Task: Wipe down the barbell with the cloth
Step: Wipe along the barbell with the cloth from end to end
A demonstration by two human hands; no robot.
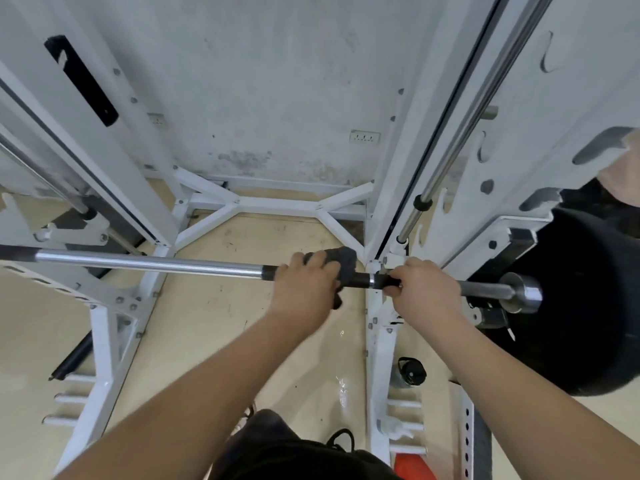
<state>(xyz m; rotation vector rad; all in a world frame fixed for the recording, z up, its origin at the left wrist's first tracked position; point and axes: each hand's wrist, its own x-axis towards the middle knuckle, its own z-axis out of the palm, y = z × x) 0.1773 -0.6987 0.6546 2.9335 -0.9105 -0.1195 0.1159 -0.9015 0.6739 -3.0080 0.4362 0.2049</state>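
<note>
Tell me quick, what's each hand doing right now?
Left hand: closed, pressing the dark grey cloth around the long chrome steel barbell.
Right hand: closed, gripping the barbell bare, beside the white rack upright.

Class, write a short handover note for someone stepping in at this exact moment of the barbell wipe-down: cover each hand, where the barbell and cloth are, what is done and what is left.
Left hand: closed around the dark cloth, pressing it onto the barbell at the dark section beside the right-side upright of the white rack.
Right hand: gripping the bar bare, just outside the cloth, next to the sleeve end.
Barbell: lying level across the rack.
Done: cannot tell from one picture how much has been wiped.
Left: probably the long shiny stretch running to the left, and the sleeve end; steady the bar while you go.
</note>
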